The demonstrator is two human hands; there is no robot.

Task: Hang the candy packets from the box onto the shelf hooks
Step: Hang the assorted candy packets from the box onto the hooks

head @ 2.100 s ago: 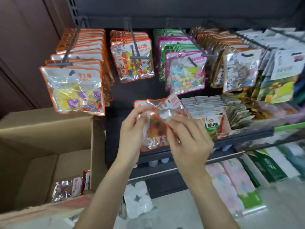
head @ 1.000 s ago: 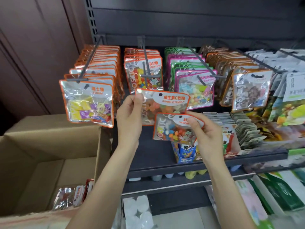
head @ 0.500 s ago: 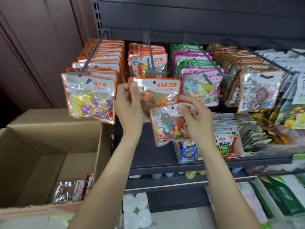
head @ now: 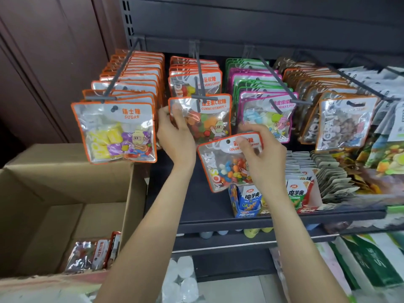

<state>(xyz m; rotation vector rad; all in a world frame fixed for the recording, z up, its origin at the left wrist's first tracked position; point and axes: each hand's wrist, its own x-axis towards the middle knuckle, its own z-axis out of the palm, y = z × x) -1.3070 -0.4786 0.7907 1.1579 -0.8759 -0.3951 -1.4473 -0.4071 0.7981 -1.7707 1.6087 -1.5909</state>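
My left hand (head: 175,134) grips the left edge of an orange-rimmed gummy vitamin packet (head: 207,121), held up at the tip of the second shelf hook (head: 200,84). The hook's crossbar lies across the packet's top. My right hand (head: 258,158) pinches the top of a colour-bean candy packet (head: 223,167), which hangs tilted below and to the right of the first. The open cardboard box (head: 65,184) stands at lower left with a few packets (head: 94,254) lying in its bottom.
Full hooks of sugar packets (head: 115,132), pink and green packets (head: 266,114) and brown packets (head: 345,121) flank the second hook. Below runs a dark shelf (head: 240,217) with small snack boxes (head: 251,200). A brown wall panel is on the left.
Both hands rose from waist height toward the hooks. The two packets were separated, and my left hand brought the gummy packet up to the second hook's tip while the right trails lower.
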